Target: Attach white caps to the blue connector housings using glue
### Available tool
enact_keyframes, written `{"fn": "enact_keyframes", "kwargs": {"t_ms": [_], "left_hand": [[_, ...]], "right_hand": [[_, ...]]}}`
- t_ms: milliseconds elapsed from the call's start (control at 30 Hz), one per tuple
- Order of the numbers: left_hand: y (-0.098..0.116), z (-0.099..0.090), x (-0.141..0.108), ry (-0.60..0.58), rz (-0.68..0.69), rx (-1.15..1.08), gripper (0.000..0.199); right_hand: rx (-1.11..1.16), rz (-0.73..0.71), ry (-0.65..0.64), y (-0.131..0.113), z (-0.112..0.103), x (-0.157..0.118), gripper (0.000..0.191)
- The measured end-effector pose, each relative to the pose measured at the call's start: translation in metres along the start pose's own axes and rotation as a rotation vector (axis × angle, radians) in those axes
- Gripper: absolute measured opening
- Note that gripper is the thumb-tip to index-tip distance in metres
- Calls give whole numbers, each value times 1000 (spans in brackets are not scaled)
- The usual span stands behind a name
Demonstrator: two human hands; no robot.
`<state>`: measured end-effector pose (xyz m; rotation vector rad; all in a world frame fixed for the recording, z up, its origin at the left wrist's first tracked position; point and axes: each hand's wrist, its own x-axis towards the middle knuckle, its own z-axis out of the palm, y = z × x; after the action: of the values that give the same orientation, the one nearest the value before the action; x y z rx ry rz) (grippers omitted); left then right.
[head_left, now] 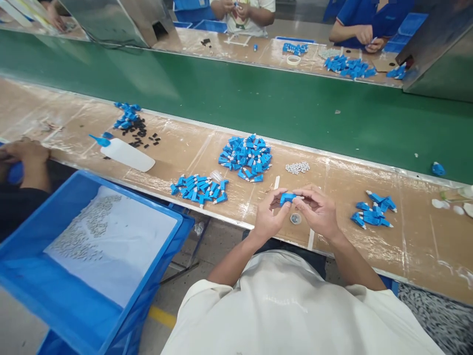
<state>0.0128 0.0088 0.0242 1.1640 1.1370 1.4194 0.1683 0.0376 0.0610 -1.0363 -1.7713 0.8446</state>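
Between both hands, above the near edge of the bench, is a small blue plastic part (287, 198) with a white tip pointing right. My left hand (271, 214) pinches its blue body between thumb and fingers. At the white end, my right hand (318, 209) is closed with thumb and fingertips on the part. Just below the hands sits a small round dish (295, 218) with something grey in it. Beyond them lies a little heap of small white pieces (297, 168). A large pile of blue parts (246, 155) and a nearer pile (199, 189) lie to the left.
More blue parts (374, 209) lie to the right. A white bottle with blue nozzle (127, 154) and black pieces (138, 129) are on the left. A blue crate (22, 301) stands lower left. Behind the green conveyor belt (236, 101) other people work; another person's hand (27, 150) is at left.
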Motion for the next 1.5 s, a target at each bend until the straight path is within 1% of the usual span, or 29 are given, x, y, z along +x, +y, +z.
{"fn": "enact_keyframes", "kwargs": {"t_ms": [100,167,233,333,400,467,533,567,633,733,867,967,1033,1200,1300,1400,1500], "left_hand": [[-3,-4,1,-86,-10,184,27],[-5,-6,1,-136,-1,253,24],[-8,-9,0,-183,7,276,24],[-14,-13,-3,-242,-21,211,25],[-20,-17,-5,-244,-109,86,29],[-26,-22,-5,-202,-241,-77,34],[-31,-29,-2,-123,-379,-239,37],[-34,-32,0,-83,-447,-312,37],[-37,-37,4,-27,-577,-434,33],[-39,-38,9,22,-737,-561,21],[-36,-36,11,68,-880,-690,4],[-36,-38,12,48,-955,-759,8],[-37,-41,13,26,-971,-775,11],[-45,-47,13,-2,-968,-799,12],[-47,-47,13,3,-976,-821,14],[-47,-46,14,20,-992,-841,16],[-48,-46,14,23,-987,-820,13]], "right_hand": [[-175,-70,-42,0,-2,3,16],[-250,-73,-98,1,-3,3,16],[-268,-53,-139,3,-2,0,16],[-176,3,-148,11,0,-9,16],[-42,111,-99,18,-4,-18,24],[65,257,6,27,-10,-29,38],[65,371,97,37,-19,-39,43],[32,405,107,42,-22,-43,43],[-32,448,56,50,-23,-51,41],[-63,484,-45,57,-15,-58,43],[-123,464,-70,63,4,-58,42],[-162,417,-71,66,11,-55,36],[-178,380,-80,67,12,-54,32],[-193,309,-69,68,8,-54,27],[-184,292,-59,67,2,-57,28],[-193,277,-77,64,-5,-62,29],[-210,252,-80,61,-10,-67,29]]}}
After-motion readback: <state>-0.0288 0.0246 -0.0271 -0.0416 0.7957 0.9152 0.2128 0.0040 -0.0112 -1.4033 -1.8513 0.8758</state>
